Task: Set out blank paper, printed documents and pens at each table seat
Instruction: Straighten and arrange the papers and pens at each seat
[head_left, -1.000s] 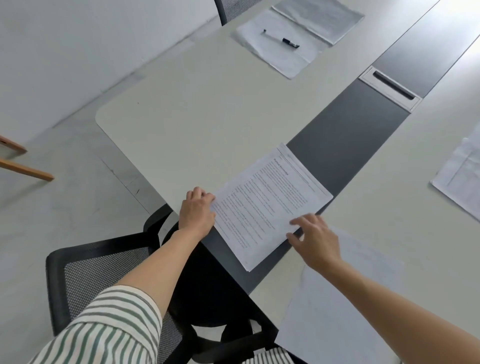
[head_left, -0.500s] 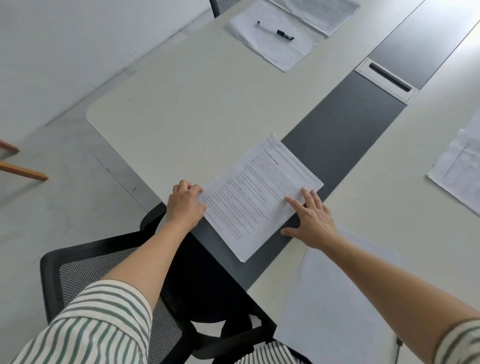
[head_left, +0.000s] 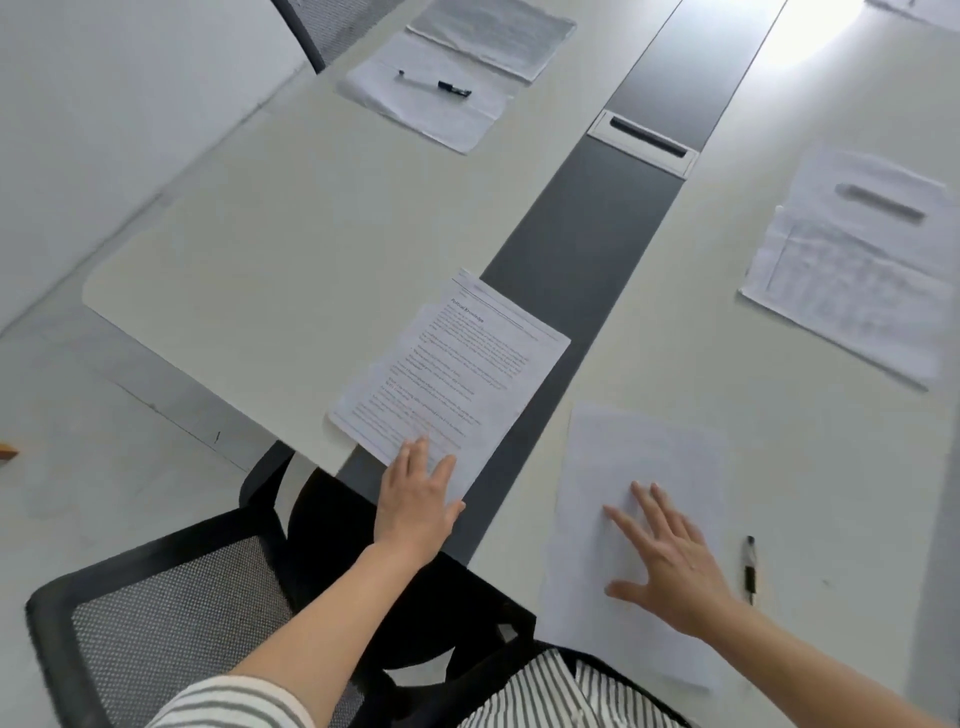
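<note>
1. Closest to me there's a black mesh chair pushed up to the end of the bench, and the person in striped sleeves is leaning over it.
2. The left hand is flat with straight fingers, pressing on the near corner of the printed document. It isn't gripping anything.
3. The right hand is palm down with fingers spread wide on the blank sheet. It's just resting there, nothing held.
4. A black pen lies on bare bench just right of that blank sheet, clear of the hand.
5. The printed document sits skewed, half on the pale top and half on the dark strip running down the middle. The blank sheet is beside it, on the other side of the strip.
6. Further up the strip there's a cable slot.
7. Out on the right is another paper set with a dark blurry thing on top. It could be a pen, can't tell.
8. At the far left there's a second blank sheet with a far pen lying on it, a far printed sheet right behind, and a chair back at that seat.
</note>
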